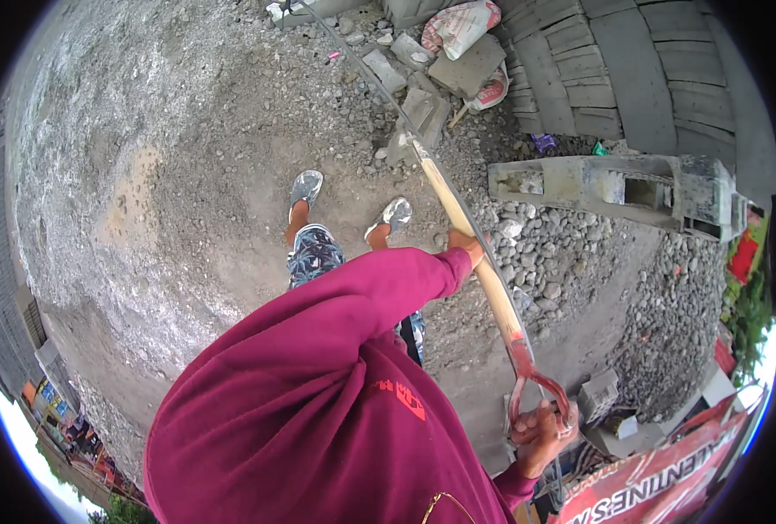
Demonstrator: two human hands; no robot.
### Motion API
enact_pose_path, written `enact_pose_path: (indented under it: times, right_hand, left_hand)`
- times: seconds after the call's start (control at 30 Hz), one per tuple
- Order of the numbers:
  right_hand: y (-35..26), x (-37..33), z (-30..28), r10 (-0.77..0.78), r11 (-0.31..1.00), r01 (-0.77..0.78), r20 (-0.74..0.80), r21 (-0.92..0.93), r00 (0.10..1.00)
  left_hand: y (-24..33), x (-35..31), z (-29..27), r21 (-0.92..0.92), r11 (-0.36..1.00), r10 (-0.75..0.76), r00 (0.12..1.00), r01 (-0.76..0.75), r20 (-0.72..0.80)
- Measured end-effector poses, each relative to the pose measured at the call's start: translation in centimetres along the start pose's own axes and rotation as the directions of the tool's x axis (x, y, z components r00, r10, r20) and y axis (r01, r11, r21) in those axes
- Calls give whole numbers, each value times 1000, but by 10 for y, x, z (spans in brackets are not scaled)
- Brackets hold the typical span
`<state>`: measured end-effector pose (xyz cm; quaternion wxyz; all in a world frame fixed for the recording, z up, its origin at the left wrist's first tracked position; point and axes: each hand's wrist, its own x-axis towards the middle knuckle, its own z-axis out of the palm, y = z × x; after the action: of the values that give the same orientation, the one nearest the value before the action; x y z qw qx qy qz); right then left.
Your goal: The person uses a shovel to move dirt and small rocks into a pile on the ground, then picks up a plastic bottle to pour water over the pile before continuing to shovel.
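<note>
A long shovel [491,284] with a pale wooden shaft and a red D-shaped handle runs diagonally across the view. Partway down the shaft, my left hand [466,247] is wrapped around the wood, its arm reaching across my body in a maroon sleeve. At the near end, my right hand [545,428] closes on the red handle [527,367]. Beyond the wood, a thin dark metal length [375,83] stretches toward the top edge; I cannot make out the blade's shape. My feet in grey-caked clogs [307,188] stand on grey, gritty ground [204,201].
Stones [536,258] lie in a heap right of the shaft, beside a long concrete piece with openings [571,185]. Broken blocks [427,113] and printed sacks [462,28] sit at the far side, near a block wall [628,70]. A red banner [667,476] is at the near right.
</note>
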<state>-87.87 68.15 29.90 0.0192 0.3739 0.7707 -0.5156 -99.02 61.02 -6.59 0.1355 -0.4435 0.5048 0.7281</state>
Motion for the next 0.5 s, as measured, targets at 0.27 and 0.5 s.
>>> enact_pose_path:
  times: [0.27, 0.5]
  right_hand:
    - [-51, -41, 1, -278, 692, 392, 278, -606, 920]
    - [-3, -38, 16, -106, 983, 78, 169, 167, 980]
  left_hand:
    - [48, -42, -5, -364, 791, -400, 866, 492, 300]
    - [50, -3, -23, 257, 964, -90, 993, 69, 72]
